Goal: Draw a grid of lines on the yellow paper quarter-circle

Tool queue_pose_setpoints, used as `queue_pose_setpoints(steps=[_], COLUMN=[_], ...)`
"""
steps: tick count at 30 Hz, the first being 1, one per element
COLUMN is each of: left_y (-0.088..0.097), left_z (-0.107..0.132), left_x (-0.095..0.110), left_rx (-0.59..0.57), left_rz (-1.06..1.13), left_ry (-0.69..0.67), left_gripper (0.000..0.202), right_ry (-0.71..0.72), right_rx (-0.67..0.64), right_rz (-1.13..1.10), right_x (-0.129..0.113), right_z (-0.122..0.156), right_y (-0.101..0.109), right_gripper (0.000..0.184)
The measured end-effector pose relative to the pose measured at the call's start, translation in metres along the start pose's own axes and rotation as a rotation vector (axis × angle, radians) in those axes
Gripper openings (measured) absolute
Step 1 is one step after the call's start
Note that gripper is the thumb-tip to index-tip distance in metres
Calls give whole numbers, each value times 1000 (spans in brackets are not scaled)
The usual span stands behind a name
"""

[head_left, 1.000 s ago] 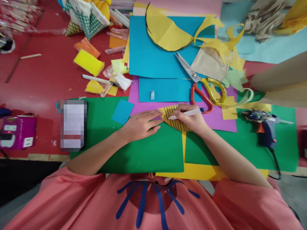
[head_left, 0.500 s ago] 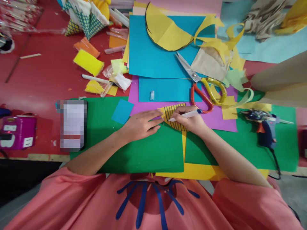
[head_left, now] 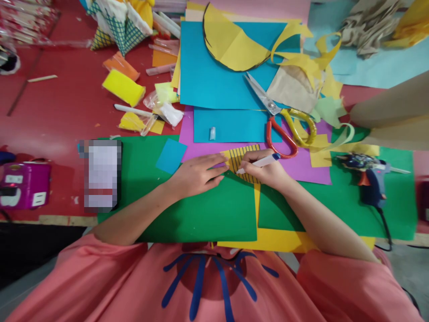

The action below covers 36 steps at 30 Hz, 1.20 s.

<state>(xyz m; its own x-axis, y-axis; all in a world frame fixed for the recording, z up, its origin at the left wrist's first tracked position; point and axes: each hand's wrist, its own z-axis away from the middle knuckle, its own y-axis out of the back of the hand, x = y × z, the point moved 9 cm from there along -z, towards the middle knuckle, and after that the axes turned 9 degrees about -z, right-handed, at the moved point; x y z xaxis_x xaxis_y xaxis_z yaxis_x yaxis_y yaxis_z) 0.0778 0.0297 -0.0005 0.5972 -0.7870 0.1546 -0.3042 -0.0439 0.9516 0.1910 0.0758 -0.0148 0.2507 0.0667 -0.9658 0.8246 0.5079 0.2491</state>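
Observation:
My right hand [head_left: 266,172] is closed around a white marker pen [head_left: 258,163], its tip resting on a small yellow paper piece [head_left: 241,157] marked with dark parallel lines. My left hand [head_left: 197,174] lies flat with fingers stretched out, pressing the left edge of that yellow piece onto the green sheet [head_left: 201,210] and the purple sheet [head_left: 301,167]. The lower part of the yellow piece is hidden under my right hand.
Scissors [head_left: 283,120] with red and yellow handles lie just beyond my right hand. A blue glue gun [head_left: 367,176] rests at the right, its cord trailing toward me. Blue sheets [head_left: 214,76], yellow cut-outs [head_left: 234,44], scraps and a purple device [head_left: 23,184] surround the work.
My right hand and the marker have shifted slightly left and toward me along the yellow piece, the pen tilting more. My left hand has stayed put.

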Motion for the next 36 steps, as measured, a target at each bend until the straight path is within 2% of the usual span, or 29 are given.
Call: queue_pose_setpoints(steps=[3,8,12,15,19,24,28,36], left_y=[0,-3,-4,-1,-1,0,0,-1], left_z=[0,2,1,-1,-3,-2,-1,-1], left_x=[0,-1,7,16,19,14,8,7], left_rx=[8,-12,-26,-16,-34,-32,-24,-37], left_rz=[0,10,11,1,-10,-23,-15,5], left_ry=[3,5,-55,-120,-142,-106,-44,-33], left_gripper=[26,27,29,29,31,31,30,30], right_ry=[-20,-94,-41,-1,-1,-9,-13,-11], right_rx=[20,187,260,270,260,273,275,268], right_rz=[-79,-287,-232,-149,-124,-117,-105,-84], right_x=[3,10,0,-5,3,13,11,10], right_z=[-1,1,5,6,3,1,1,1], right_y=[4,23,29,25,17,16,17,17], right_gripper=[21,18,21,21,22,23,23,23])
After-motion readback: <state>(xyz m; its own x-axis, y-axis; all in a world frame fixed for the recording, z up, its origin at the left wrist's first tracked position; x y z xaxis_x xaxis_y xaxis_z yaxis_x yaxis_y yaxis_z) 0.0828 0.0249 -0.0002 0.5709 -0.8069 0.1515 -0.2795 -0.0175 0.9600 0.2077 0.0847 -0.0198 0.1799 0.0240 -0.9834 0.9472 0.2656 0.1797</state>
